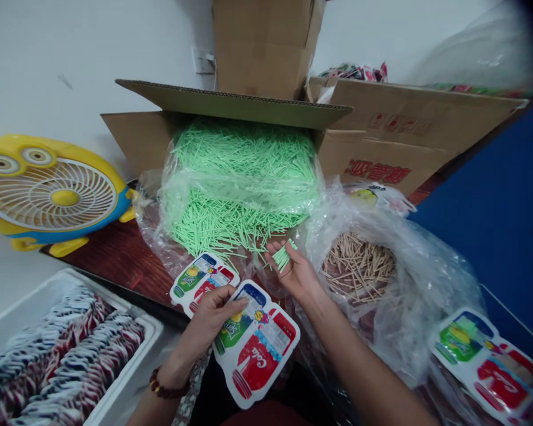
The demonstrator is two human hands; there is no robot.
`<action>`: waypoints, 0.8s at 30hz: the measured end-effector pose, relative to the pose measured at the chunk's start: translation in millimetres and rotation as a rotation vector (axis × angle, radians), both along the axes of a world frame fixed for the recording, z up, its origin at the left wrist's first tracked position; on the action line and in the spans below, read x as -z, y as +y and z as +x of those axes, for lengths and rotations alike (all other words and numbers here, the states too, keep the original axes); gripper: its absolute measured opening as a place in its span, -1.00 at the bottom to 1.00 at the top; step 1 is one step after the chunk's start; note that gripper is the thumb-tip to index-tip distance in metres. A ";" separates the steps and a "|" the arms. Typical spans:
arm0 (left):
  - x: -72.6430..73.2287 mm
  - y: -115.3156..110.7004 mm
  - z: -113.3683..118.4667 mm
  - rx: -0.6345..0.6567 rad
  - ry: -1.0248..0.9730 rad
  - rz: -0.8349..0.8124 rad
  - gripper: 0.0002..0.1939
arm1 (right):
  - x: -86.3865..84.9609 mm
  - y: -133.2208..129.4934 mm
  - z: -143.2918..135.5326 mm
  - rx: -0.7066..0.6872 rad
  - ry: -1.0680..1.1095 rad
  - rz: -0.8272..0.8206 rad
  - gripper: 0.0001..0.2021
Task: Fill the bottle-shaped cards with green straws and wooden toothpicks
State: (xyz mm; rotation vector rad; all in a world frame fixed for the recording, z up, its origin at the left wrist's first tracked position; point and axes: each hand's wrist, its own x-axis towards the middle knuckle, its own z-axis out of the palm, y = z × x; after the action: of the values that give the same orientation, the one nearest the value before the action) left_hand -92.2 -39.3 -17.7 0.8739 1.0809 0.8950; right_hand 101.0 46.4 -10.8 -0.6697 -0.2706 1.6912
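Observation:
My left hand (213,316) is closed on a flat printed pouch (261,355) shaped like two bottles, green and red, thumb on its front. Another such pouch (190,281) lies behind it at the table's edge. A small bunch of thin green sticks (282,257) rests in my right hand (298,277), palm up with fingers curled around them. Just beyond that hand, a big heap of green sticks (244,154) spills from a clear plastic bag toward the table's front. Brown sticks (359,266) lie in another clear bag (426,284) to the right.
An open cardboard box (235,105) stands behind the heap, with another box (391,130) at its right. On the left are a yellow fan (64,198) and a white foam bin (148,331) packed with rows of pouches. One more pouch (488,361) lies at right.

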 end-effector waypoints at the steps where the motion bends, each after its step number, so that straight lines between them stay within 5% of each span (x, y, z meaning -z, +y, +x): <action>1: -1.6 0.2 1.8 0.012 0.014 0.006 -0.78 | -3.6 -2.2 0.0 0.006 0.032 -0.011 -0.93; 6: -11.4 -3.0 10.1 0.123 0.063 0.069 -0.78 | -17.3 -12.2 0.5 0.057 0.114 -0.067 -0.84; 14: -40.5 -4.3 27.6 0.232 0.148 0.491 -0.92 | -30.1 -31.9 -2.5 0.040 0.174 -0.083 -0.77; 18: -48.3 -2.6 34.5 0.241 0.183 0.534 -0.89 | -36.5 -37.5 -2.7 -0.008 0.162 -0.132 -0.82; 24: -40.1 -0.7 34.5 0.247 0.294 0.468 -0.75 | -39.9 -39.7 -0.5 0.039 0.161 -0.118 -0.87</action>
State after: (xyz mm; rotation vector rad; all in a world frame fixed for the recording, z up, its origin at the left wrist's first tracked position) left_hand -57.7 -40.0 22.4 1.5323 0.9961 0.8390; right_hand 100.5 6.6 29.2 -0.6171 -0.0437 1.7229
